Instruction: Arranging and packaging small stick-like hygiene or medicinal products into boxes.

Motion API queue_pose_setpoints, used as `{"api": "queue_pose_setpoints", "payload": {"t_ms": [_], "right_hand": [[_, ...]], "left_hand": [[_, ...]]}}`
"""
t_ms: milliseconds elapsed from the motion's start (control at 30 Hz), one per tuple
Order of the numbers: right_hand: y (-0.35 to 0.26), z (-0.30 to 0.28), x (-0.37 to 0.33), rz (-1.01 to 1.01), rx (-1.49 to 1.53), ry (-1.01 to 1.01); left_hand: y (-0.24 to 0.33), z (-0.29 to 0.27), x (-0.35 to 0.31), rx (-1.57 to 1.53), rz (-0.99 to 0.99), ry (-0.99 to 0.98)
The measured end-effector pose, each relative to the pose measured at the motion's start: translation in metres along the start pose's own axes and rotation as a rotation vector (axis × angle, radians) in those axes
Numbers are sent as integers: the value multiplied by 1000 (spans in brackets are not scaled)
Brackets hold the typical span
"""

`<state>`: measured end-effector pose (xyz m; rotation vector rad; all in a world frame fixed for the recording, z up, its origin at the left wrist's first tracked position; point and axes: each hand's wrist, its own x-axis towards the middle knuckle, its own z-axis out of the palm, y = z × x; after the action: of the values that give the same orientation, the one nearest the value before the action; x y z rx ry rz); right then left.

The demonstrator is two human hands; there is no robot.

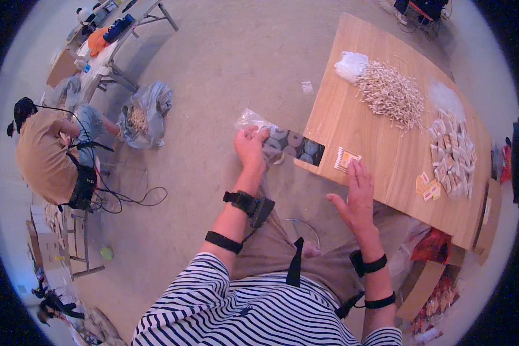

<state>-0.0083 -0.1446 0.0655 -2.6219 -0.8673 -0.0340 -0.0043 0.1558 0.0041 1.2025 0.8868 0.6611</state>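
My left hand is left of the table corner, its fingers curled on a clear plastic bag that juts out past the fingertips. Beside it, reaching to the table corner, lies a dark strip with round pale shapes; I cannot make out what it is. My right hand is open over the table's near edge, thumb spread. Its fingertips touch or nearly touch a small yellow and white card with what look like cotton swabs lined up at its left side.
The wooden table bears a heap of loose cotton swabs, a white plastic bag, a pile of small packets and several small cards. Cardboard boxes stand below right. At left, a person sits near a grey bag.
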Motion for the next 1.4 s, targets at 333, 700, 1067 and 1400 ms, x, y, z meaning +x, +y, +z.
{"api": "queue_pose_setpoints", "payload": {"t_ms": [333, 700, 1067, 1400], "right_hand": [[5, -4, 2, 51, -11, 17], [22, 5, 27, 127, -146, -110], [26, 12, 30, 114, -181, -105], [27, 16, 28, 107, -164, -79]], "left_hand": [[-9, 27, -40, -94, -173, -18], [-27, 18, -15, -257, -250, -85], [-32, 37, -26, -130, -236, -37], [-36, 48, -43, -188, -230, -40]]}}
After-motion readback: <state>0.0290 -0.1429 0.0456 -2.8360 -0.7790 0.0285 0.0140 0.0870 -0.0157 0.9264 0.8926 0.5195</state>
